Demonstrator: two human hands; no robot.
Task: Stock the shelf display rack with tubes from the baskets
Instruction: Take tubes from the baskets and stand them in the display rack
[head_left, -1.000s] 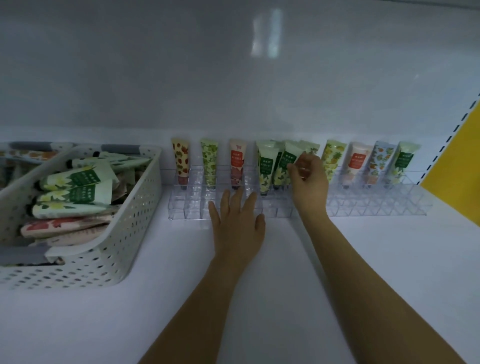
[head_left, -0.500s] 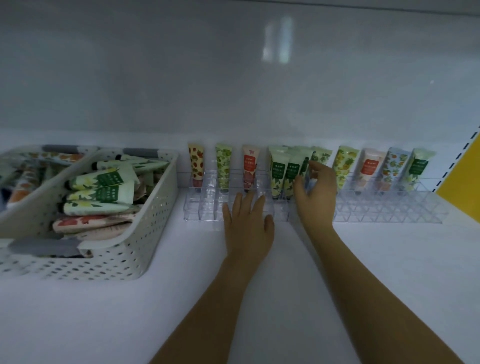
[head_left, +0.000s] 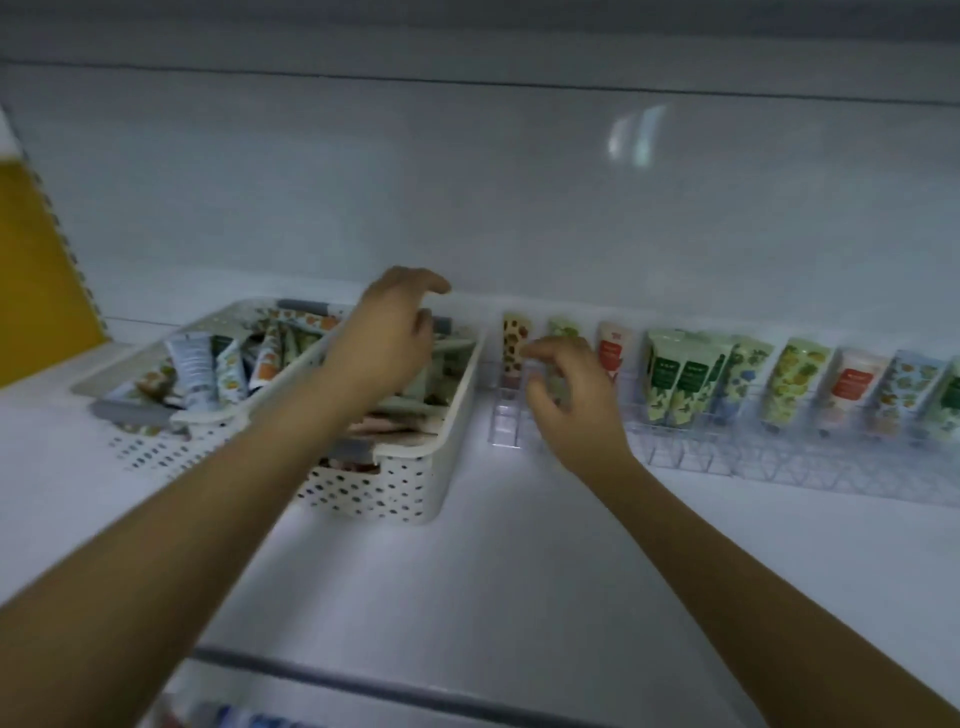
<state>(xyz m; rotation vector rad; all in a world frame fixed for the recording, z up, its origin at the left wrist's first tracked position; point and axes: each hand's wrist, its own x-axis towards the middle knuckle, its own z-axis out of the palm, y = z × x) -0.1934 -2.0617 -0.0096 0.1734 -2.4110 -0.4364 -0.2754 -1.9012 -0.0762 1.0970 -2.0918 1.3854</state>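
Printed plastic tubes (head_left: 405, 422), lying flat in white perforated basket (head_left: 384, 488), centre-left of frame: directly beneath left hand (head_left: 387, 332) (the nearer; fingers loosely spread, empty). Right hand (head_left: 571, 400), half-curled, empty, before clear acrylic rack (head_left: 727, 462).

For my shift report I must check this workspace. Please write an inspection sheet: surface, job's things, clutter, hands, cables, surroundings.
Surface: white shelf, picture partly blurred.
Job's things: near basket and second basket on the left, both white, perforated, holding loose tubes; clear rack to their right, standing tubes in its back row, front cells empty.
Clutter: nothing seen.
Hands: left hand over the near basket, fingers loosely curled, holding nothing; right hand before the rack's left end, loose, holding nothing.
Cables: nothing seen.
Surroundings: white back wall; yellow panel far left; lower shelf edge below.
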